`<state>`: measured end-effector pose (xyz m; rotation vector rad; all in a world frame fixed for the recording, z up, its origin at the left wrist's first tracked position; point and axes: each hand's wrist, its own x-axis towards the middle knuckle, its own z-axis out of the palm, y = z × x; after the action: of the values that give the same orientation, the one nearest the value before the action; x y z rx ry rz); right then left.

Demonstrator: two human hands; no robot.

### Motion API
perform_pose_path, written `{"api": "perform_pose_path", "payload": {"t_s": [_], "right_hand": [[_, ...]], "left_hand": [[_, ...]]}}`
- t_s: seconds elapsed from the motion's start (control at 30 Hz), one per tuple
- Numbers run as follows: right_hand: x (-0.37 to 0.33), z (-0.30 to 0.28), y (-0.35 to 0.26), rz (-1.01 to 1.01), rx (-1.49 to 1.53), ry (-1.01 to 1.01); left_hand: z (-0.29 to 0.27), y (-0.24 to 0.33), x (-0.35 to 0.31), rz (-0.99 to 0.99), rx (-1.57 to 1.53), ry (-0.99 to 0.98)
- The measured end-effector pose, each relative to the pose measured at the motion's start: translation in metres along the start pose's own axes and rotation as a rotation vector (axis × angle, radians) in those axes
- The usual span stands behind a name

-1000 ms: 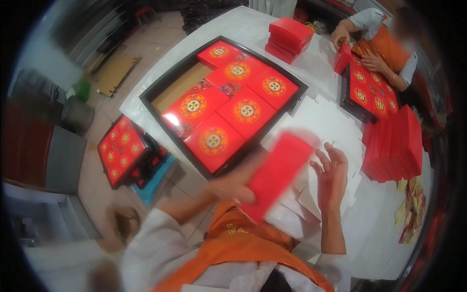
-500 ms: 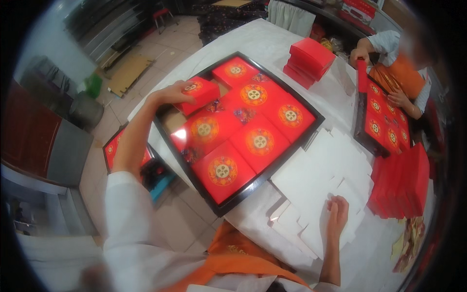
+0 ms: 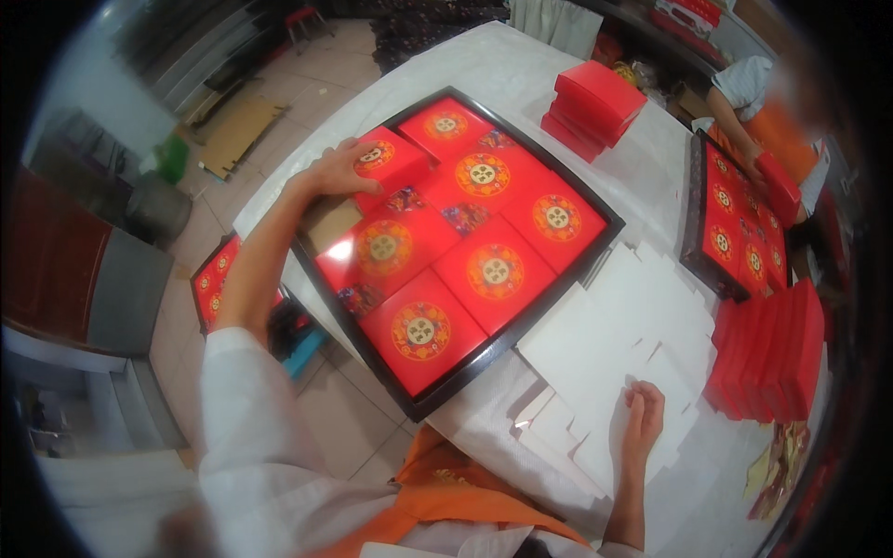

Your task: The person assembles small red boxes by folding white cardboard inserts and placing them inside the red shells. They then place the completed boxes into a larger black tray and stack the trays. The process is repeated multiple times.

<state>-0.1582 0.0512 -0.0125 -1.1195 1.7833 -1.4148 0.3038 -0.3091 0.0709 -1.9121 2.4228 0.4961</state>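
My left hand [image 3: 337, 171] grips a red square box [image 3: 395, 160] with a gold round emblem on its lid, its fingers over the box's left side. That box sits at the far left of a black-rimmed tray [image 3: 465, 374], close to the neighbouring boxes. Several matching red boxes [image 3: 496, 272] fill most of the tray, with small colourful patterned squares [image 3: 465, 219] showing between them. Tan tray bottom [image 3: 332, 226] shows beside my left wrist. My right hand [image 3: 644, 414] rests over overlapping white sheets [image 3: 609, 339], fingers curled in and no object visible in them.
Stacked red boxes [image 3: 595, 102] stand at the back of the white-covered table [image 3: 446, 70], and more [image 3: 767, 353] at the right. Across the table a co-worker's hand holds a red box [image 3: 779, 186] by a second filled tray [image 3: 693, 237]. Another tray [image 3: 212, 279] sits low at the left.
My left hand has pushed its red box slightly farther and to the right in the tray. The co-worker's red box has moved to the right side of their tray. My right hand stays put.
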Motion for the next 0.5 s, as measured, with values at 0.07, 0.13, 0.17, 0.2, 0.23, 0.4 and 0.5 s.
{"api": "perform_pose_path", "payload": {"t_s": [0.07,0.13,0.17,0.2,0.23,0.4,0.5], "right_hand": [[0.000,0.000,-0.001,0.006,-0.003,0.005],[0.000,0.000,-0.001,0.002,-0.008,-0.004],[0.000,0.000,-0.001,-0.003,-0.016,-0.011],[0.000,0.000,-0.001,-0.007,-0.028,-0.015],[0.000,0.000,-0.002,-0.004,-0.023,-0.014],[-0.001,-0.002,0.002,-0.030,-0.022,-0.016],[-0.001,-0.001,-0.002,-0.024,-0.047,-0.010]], "left_hand": [[-0.001,0.009,-0.001,-0.011,0.039,0.015],[-0.003,0.010,-0.003,-0.011,0.075,0.043],[-0.003,0.009,-0.002,-0.007,0.079,0.051],[-0.002,0.008,0.000,0.001,0.080,0.057],[-0.002,0.006,0.001,0.009,0.081,0.063],[-0.001,0.011,-0.005,0.045,0.253,0.178],[0.006,0.016,-0.011,0.060,0.339,0.196]]}}
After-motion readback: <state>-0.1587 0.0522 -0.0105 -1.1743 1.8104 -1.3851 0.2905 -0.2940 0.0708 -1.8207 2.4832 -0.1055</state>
